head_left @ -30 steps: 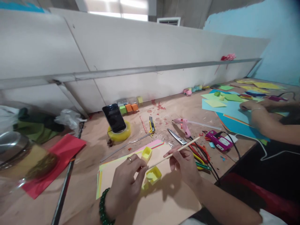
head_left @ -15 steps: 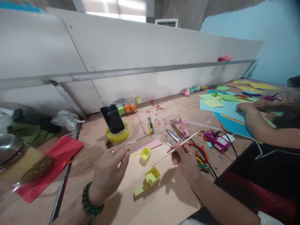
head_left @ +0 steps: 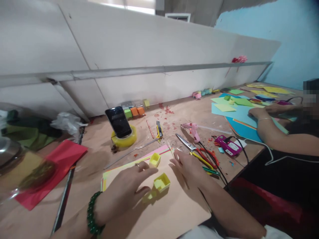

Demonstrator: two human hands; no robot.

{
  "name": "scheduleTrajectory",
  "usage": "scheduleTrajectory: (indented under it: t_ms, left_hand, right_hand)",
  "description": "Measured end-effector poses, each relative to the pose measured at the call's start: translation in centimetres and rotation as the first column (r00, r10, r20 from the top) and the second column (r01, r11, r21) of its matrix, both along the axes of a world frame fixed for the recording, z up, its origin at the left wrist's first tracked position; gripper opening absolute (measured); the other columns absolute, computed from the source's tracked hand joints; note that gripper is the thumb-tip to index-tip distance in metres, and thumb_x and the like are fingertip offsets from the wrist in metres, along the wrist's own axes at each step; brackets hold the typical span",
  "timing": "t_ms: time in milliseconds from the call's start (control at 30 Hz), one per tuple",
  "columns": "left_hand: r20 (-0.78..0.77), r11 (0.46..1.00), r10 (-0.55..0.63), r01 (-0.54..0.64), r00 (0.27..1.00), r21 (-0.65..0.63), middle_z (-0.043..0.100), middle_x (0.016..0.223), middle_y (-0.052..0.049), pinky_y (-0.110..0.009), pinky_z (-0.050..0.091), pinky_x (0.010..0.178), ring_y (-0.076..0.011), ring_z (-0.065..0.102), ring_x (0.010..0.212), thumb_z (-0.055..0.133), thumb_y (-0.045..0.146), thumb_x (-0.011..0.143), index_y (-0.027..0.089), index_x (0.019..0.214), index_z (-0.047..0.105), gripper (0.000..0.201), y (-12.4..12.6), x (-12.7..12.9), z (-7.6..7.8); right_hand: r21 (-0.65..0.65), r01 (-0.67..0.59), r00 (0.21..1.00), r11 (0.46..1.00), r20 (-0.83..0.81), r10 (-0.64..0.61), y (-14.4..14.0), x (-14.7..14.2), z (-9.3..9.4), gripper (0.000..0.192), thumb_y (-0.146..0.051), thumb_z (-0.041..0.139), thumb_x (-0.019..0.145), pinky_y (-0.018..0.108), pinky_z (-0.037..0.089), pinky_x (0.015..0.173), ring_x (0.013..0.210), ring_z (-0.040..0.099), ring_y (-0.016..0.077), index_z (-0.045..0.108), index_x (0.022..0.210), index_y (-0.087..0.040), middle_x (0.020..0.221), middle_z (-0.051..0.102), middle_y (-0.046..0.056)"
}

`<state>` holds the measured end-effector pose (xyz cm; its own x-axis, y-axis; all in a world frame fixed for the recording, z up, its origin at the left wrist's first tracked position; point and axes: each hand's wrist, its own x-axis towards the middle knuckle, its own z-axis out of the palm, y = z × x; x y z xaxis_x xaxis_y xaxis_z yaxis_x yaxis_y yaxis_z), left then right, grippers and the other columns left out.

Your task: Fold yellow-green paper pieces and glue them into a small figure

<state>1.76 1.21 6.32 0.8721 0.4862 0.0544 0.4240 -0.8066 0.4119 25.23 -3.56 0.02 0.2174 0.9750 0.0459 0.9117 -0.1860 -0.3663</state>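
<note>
Two hands lie apart: the left hand [head_left: 122,187], apparently empty, loosely spread; the right hand [head_left: 190,166], low over one stick [head_left: 170,147] whose tip shows past the fingers. Whether the stick is gripped, I cannot tell. Between the hands, two yellow boxes, the far box [head_left: 155,160] and the near box [head_left: 164,188], stand on paper [head_left: 184,212], presumably to suit either hand. Beyond the left hand, one phone [head_left: 118,121] leans on one tape roll [head_left: 124,140], seemingly propped for viewing. Beyond the right: one glue gun [head_left: 193,131].
</note>
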Motion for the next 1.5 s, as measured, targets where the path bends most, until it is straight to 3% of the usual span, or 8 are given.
scheduleTrajectory:
  t_ms: [200, 400, 733, 967, 1133, 1300, 1400, 1500]
  left_hand:
    - [0.006, 0.984, 0.131, -0.13, 0.991, -0.123, 0.066, 0.073, 0.0, -0.024, 0.039, 0.056, -0.0161, 0.058, 0.061, 0.049, 0.011, 0.073, 0.022, 0.088, 0.061, 0.022, 0.0, 0.4, -0.9]
    - [-0.031, 0.918, 0.216, -0.214, 0.976, -0.333, 0.056, 0.052, 0.002, -0.022, 0.028, 0.047, -0.0131, 0.045, 0.048, 0.049, 0.02, 0.076, 0.02, 0.058, 0.055, 0.019, 0.3, 0.6, -0.1]
    - [-0.123, 0.309, 0.159, -0.168, 0.98, -0.936, 0.054, 0.043, 0.005, -0.018, 0.03, 0.037, -0.0067, 0.038, 0.03, 0.054, 0.064, 0.075, 0.017, 0.072, 0.063, 0.047, -1.3, 1.2, -0.8]
    - [0.043, 0.155, 0.503, -0.042, 0.863, -0.987, 0.054, 0.056, 0.004, -0.016, 0.032, 0.037, -0.0049, 0.041, 0.041, 0.073, 0.062, 0.06, 0.015, 0.064, 0.059, 0.049, -2.6, 2.6, -1.3]
    - [0.062, 0.004, 0.636, 0.077, 0.769, -0.997, 0.048, 0.052, 0.005, -0.016, 0.029, 0.041, -0.0041, 0.036, 0.044, 0.085, 0.053, 0.049, 0.011, 0.07, 0.067, 0.05, -3.4, 3.1, -1.5]
    - [0.098, -0.001, 0.73, 0.143, 0.677, -0.99, 0.051, 0.052, 0.004, -0.018, 0.032, 0.044, -0.006, 0.04, 0.047, 0.09, 0.045, 0.043, 0.012, 0.081, 0.073, 0.053, -3.4, 3.1, -2.2]
    - [0.141, 0.104, 0.774, 0.096, 0.617, -0.99, 0.058, 0.061, 0.001, -0.019, 0.037, 0.048, -0.0081, 0.044, 0.052, 0.089, 0.041, 0.046, 0.014, 0.081, 0.074, 0.047, -2.9, 2.6, -2.6]
    - [0.188, 0.21, 0.803, 0.027, 0.566, -0.977, 0.062, 0.066, -0.001, -0.021, 0.041, 0.053, -0.0103, 0.048, 0.057, 0.088, 0.035, 0.049, 0.015, 0.081, 0.075, 0.04, -2.2, 1.8, -2.4]
  right_hand:
    - [0.419, -0.337, 0.908, 0.843, -0.091, 0.408, -1.4, -0.3, 0.7, 0.032, -0.044, 0.055, 0.09, 0.024, 0.038, 0.053, 0.054, 0.053, 0.012, 0.061, 0.107, -0.017, 0.069, 0.061, 0.001]
    - [0.379, -0.644, 0.745, 0.665, 0.112, 0.657, -2.7, -3.4, 1.6, 0.029, -0.044, 0.063, 0.084, 0.024, 0.033, 0.049, 0.059, 0.054, 0.014, 0.062, 0.098, -0.018, 0.07, 0.06, 0.001]
    - [0.608, -0.539, 0.796, 0.583, 0.14, 0.589, -2.7, -3.0, 1.4, 0.015, -0.006, 0.047, 0.084, 0.022, 0.039, 0.051, 0.056, 0.054, 0.0115, 0.057, 0.083, -0.018, 0.064, 0.061, 0.0]
    - [0.765, -0.563, 0.774, 0.313, 0.356, 0.524, -4.0, -2.6, 2.9, 0.018, -0.011, 0.055, 0.084, 0.025, 0.054, 0.056, 0.061, 0.064, 0.015, 0.058, 0.101, -0.017, 0.069, 0.069, 0.005]
    - [0.755, -0.586, 0.708, 0.294, 0.301, 0.638, -4.6, -2.3, 2.6, 0.032, -0.006, 0.056, 0.083, 0.027, 0.061, 0.067, 0.071, 0.069, 0.0165, 0.057, 0.112, -0.019, 0.079, 0.073, 0.007]
    - [0.759, -0.574, 0.697, 0.307, 0.257, 0.669, -4.4, -2.6, 2.2, 0.032, -0.008, 0.055, 0.085, 0.027, 0.06, 0.069, 0.071, 0.069, 0.0158, 0.054, 0.115, -0.02, 0.081, 0.073, 0.007]
    - [0.776, -0.567, 0.698, 0.276, 0.275, 0.661, -3.9, -2.9, 2.4, 0.021, -0.011, 0.05, 0.088, 0.025, 0.057, 0.062, 0.066, 0.066, 0.0147, 0.055, 0.108, -0.016, 0.075, 0.07, 0.008]
    - [0.741, -0.549, 0.764, 0.388, 0.256, 0.592, -3.2, -2.0, 2.7, 0.012, -0.018, 0.05, 0.09, 0.026, 0.053, 0.061, 0.068, 0.064, 0.0153, 0.057, 0.099, -0.017, 0.08, 0.068, 0.009]
